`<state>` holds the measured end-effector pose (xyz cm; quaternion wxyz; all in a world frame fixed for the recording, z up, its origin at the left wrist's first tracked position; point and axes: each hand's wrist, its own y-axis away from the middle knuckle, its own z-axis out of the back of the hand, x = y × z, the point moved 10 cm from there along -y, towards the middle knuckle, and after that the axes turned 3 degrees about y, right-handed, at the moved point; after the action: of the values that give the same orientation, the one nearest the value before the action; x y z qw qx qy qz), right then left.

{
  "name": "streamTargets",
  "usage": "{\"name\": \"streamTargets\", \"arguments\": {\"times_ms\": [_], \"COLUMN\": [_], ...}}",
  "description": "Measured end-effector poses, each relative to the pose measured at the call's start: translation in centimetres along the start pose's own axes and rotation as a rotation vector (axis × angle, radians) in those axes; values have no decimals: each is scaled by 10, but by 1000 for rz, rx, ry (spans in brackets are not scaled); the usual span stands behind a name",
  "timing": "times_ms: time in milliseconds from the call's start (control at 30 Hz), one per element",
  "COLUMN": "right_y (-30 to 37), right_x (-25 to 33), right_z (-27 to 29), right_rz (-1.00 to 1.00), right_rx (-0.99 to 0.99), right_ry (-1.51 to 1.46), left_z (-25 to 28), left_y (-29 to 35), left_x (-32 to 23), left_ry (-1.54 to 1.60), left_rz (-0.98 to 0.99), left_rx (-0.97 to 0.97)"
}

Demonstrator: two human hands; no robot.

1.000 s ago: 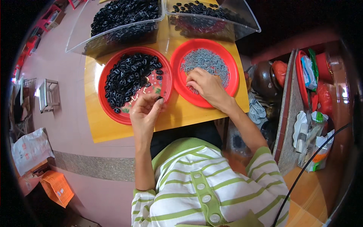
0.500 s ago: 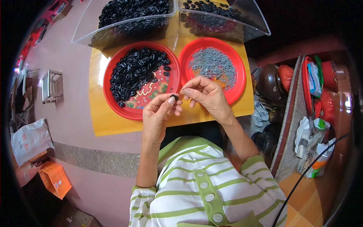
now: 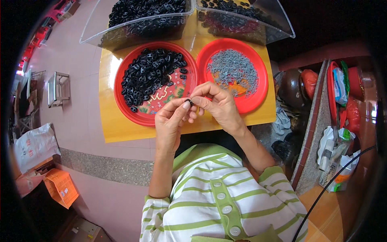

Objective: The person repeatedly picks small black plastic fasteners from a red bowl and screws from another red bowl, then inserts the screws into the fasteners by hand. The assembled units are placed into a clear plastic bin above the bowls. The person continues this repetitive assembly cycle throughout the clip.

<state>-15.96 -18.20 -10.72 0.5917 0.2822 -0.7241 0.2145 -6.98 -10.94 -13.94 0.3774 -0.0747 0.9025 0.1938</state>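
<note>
Pinched between the thumb and index finger of my left hand (image 3: 172, 117) is a small black plastic piece (image 3: 189, 102). The fingertips of my right hand (image 3: 219, 105) press together right against that piece; what they hold, if anything, is too small to make out. Beyond my left hand a red patterned tray (image 3: 143, 119) carries a heap of black two-holed plastic pieces (image 3: 147, 74). To its right, a plain red tray (image 3: 263, 82) holds a spread of small grey screws (image 3: 234, 68).
Both trays sit on a yellow-topped table (image 3: 121, 133). Two clear bins stand at its far edge, the left bin (image 3: 141, 28) full of black pieces, the right bin (image 3: 250, 24) less so. A metal stool (image 3: 59, 89) is on the floor at left. A black cable (image 3: 330, 173) runs at right.
My right fingertips have closed in on the black piece, where a small gap showed before. The whole view has shifted slightly, so the trays appear a little further right.
</note>
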Motion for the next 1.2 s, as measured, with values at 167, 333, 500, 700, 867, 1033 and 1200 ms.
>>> {"name": "streamTargets", "arguments": {"times_ms": [167,333,500,700,867,1033,1200], "right_y": [3,3,-6,-42,-68,-75,-75], "right_x": [-8,-18,-17,8,28,20,16], "right_z": [-1,-8,-13,8,3,-14,-16], "right_rz": [12,-12,25,33,462,459,443], "right_rx": [-13,-30,-6,-43,-113,-75,-76], "right_ry": [-34,-142,-68,512,1249,1439,1472], "left_z": [2,11,18,38,33,33,34], "left_y": [0,-2,-5,-14,-16,-15,-16], "left_x": [-2,-2,-7,-11,-10,-11,-9], "left_ry": [-66,-124,-90,-153,-168,-202,-179], "left_rz": [-27,-46,-82,-61,-67,-70,-97], "left_rx": [-5,-23,-27,-80,-22,-11,-1]}}
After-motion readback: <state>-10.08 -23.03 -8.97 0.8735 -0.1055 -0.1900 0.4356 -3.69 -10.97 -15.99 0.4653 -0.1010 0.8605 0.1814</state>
